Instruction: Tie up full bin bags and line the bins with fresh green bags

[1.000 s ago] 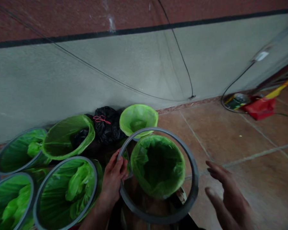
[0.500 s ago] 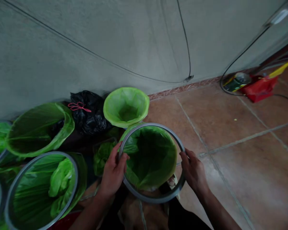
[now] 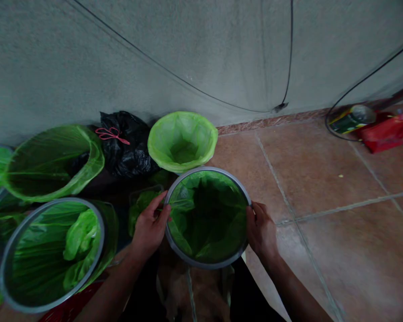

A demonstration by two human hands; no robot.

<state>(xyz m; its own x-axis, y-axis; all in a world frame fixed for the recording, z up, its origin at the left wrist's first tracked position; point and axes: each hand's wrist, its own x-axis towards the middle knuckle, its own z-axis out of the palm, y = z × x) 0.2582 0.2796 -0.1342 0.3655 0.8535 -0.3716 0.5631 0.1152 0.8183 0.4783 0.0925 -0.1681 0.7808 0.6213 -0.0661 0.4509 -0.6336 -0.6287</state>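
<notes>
A grey ring (image 3: 208, 267) lies around the mouth of a bin lined with a green bag (image 3: 188, 232), low in the middle of the view. My left hand (image 3: 151, 226) pinches the ring's left side between thumb and fingers. On the opposite side, my right hand (image 3: 262, 228) grips the ring, its fingertips partly hidden behind the rim. Just beyond stands another bin with a light green liner (image 3: 183, 138) folded over its edge and no grey ring on it.
Several green-lined bins, one with a grey rim (image 3: 102, 228), stand at the left. A tied black bag (image 3: 130, 152) rests by the wall. A tin (image 3: 354, 118) and a red dustpan (image 3: 386, 133) lie far right on the tiled floor (image 3: 352, 250).
The ring has come down onto the lined bin and now meets its edge all round, where a gap showed before. Both hands moved with it. The view has shifted slightly.
</notes>
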